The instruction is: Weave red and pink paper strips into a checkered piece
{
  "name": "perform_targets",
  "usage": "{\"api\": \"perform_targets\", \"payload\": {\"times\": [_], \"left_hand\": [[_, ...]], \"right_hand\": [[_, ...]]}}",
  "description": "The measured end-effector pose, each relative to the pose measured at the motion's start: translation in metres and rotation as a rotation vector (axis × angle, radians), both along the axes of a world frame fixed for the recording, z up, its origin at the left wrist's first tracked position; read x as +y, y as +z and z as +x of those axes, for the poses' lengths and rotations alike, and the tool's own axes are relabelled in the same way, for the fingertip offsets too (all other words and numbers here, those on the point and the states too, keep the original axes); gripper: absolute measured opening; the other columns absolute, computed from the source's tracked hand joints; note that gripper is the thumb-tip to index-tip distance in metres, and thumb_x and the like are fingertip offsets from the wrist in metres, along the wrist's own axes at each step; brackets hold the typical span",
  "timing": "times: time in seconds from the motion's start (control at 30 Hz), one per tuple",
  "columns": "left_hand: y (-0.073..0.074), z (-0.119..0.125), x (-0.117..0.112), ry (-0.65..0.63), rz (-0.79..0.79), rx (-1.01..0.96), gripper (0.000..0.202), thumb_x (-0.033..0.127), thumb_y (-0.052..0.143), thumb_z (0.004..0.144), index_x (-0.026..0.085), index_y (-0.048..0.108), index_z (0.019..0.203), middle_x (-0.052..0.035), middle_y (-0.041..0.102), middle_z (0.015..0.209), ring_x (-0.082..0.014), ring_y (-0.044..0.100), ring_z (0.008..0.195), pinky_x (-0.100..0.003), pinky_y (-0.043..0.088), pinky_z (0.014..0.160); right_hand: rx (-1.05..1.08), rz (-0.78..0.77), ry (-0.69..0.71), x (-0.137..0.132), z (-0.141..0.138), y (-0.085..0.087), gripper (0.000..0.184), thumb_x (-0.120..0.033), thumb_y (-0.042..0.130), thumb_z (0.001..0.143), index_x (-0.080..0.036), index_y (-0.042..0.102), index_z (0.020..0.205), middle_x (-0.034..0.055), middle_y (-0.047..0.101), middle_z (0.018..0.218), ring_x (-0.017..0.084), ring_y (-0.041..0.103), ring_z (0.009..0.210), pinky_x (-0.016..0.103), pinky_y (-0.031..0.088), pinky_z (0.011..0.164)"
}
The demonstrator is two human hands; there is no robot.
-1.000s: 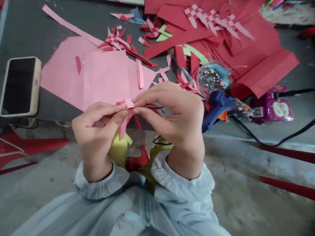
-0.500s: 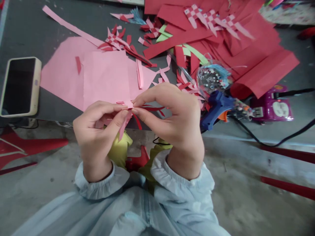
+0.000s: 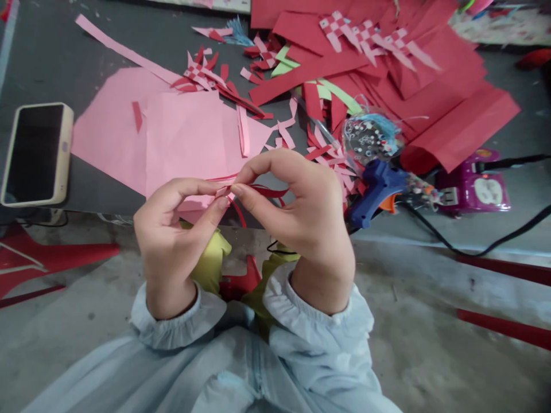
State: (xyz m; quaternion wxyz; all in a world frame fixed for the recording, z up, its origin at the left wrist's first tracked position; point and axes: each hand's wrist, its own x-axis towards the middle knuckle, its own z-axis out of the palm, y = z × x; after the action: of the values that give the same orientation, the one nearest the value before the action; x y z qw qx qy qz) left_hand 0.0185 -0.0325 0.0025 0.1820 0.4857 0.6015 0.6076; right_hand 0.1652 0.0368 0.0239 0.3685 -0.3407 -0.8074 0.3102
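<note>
Pink and red paper strips [image 3: 222, 191], woven together at a small centre, are pinched between both my hands above the table's near edge. My left hand [image 3: 174, 226] is closed on their left side with thumb and forefinger. From the other side, my right hand [image 3: 297, 209] grips them between thumb and index fingertips. Loose red ends stick out under the right hand, and one curves downward. The fingertips hide most of the weave. Behind the hands lies a sheet of pink paper [image 3: 185, 135].
A phone [image 3: 34, 155] lies at the left. Paper scraps and woven paper fish [image 3: 200, 74] spread beyond the pink sheet. Red paper sheets [image 3: 430, 97], a bag of beads [image 3: 370, 137], a blue glue gun [image 3: 379, 186] and a purple plug adapter [image 3: 473, 186] with a black cord are at the right.
The woven strips have turned between my fingers. The pink end that hung below the fingers no longer shows there. My left hand has shifted slightly right, closer to the right fingertips.
</note>
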Motion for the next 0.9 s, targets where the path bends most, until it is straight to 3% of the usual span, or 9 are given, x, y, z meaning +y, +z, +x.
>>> {"api": "perform_targets", "payload": {"times": [0.1, 0.23, 0.4, 0.6, 0.7, 0.8, 0.9], "left_hand": [[-0.0003, 0.0002, -0.0009, -0.015, -0.008, -0.059, 0.025, 0.017, 0.085, 0.074, 0.027, 0.075, 0.094, 0.0048, 0.076, 0.087, -0.0114, 0.073, 0.077, -0.023, 0.06, 0.067], [-0.001, 0.0005, -0.0024, -0.063, -0.084, -0.14, 0.031, 0.015, 0.086, 0.072, 0.03, 0.078, 0.098, 0.0036, 0.078, 0.091, -0.0128, 0.075, 0.078, -0.02, 0.062, 0.066], [0.0006, -0.0004, -0.0044, -0.086, -0.211, -0.239, 0.027, 0.018, 0.087, 0.071, 0.032, 0.08, 0.094, 0.0027, 0.079, 0.083, -0.0148, 0.075, 0.069, -0.021, 0.06, 0.055], [0.0055, -0.0024, -0.0048, -0.246, -0.396, -0.288, 0.006, 0.025, 0.083, 0.075, 0.024, 0.079, 0.079, 0.0006, 0.073, 0.066, -0.0139, 0.067, 0.054, -0.022, 0.054, 0.046], [0.0067, -0.0041, -0.0032, -0.277, -0.452, -0.182, 0.01, 0.031, 0.082, 0.075, 0.022, 0.077, 0.073, 0.0016, 0.07, 0.062, -0.0133, 0.066, 0.057, -0.021, 0.05, 0.049], [0.0078, -0.0052, -0.0016, -0.298, -0.492, -0.109, 0.016, 0.034, 0.084, 0.072, 0.024, 0.079, 0.083, 0.001, 0.075, 0.074, -0.0157, 0.069, 0.069, -0.022, 0.052, 0.059], [0.0078, -0.0043, -0.0008, -0.284, -0.434, -0.121, 0.021, 0.034, 0.085, 0.071, 0.025, 0.079, 0.088, 0.0006, 0.076, 0.079, -0.0158, 0.07, 0.071, -0.023, 0.054, 0.062]], "right_hand": [[0.013, -0.026, 0.002, -0.0007, -0.0008, 0.0005, 0.011, -0.028, 0.059, 0.094, -0.024, 0.064, 0.085, 0.0027, 0.068, 0.085, 0.017, 0.065, 0.08, 0.034, 0.054, 0.076], [0.013, -0.061, 0.003, -0.0002, -0.0024, 0.0012, 0.009, -0.027, 0.059, 0.093, -0.025, 0.064, 0.086, 0.0025, 0.068, 0.085, 0.017, 0.065, 0.081, 0.034, 0.054, 0.076], [0.067, -0.09, -0.04, 0.0015, -0.0039, 0.0021, 0.009, -0.022, 0.06, 0.09, -0.026, 0.062, 0.082, 0.0018, 0.068, 0.083, 0.017, 0.063, 0.079, 0.034, 0.055, 0.075], [0.188, -0.129, -0.086, 0.0035, -0.005, -0.0016, 0.008, -0.019, 0.061, 0.089, -0.022, 0.062, 0.081, -0.0024, 0.067, 0.078, 0.011, 0.064, 0.074, 0.028, 0.054, 0.072], [0.27, -0.193, -0.057, 0.0036, -0.0048, -0.0019, 0.008, -0.019, 0.063, 0.087, -0.021, 0.061, 0.08, -0.0031, 0.067, 0.076, 0.01, 0.063, 0.074, 0.026, 0.054, 0.072], [0.329, -0.254, -0.041, 0.0027, -0.0041, 0.0006, 0.008, -0.017, 0.065, 0.084, -0.02, 0.061, 0.079, -0.0032, 0.067, 0.075, 0.01, 0.063, 0.072, 0.026, 0.054, 0.07], [0.305, -0.272, -0.042, 0.0017, -0.0027, 0.0035, 0.011, -0.014, 0.064, 0.083, -0.021, 0.06, 0.076, -0.0029, 0.067, 0.074, 0.011, 0.064, 0.07, 0.028, 0.055, 0.068]]}}
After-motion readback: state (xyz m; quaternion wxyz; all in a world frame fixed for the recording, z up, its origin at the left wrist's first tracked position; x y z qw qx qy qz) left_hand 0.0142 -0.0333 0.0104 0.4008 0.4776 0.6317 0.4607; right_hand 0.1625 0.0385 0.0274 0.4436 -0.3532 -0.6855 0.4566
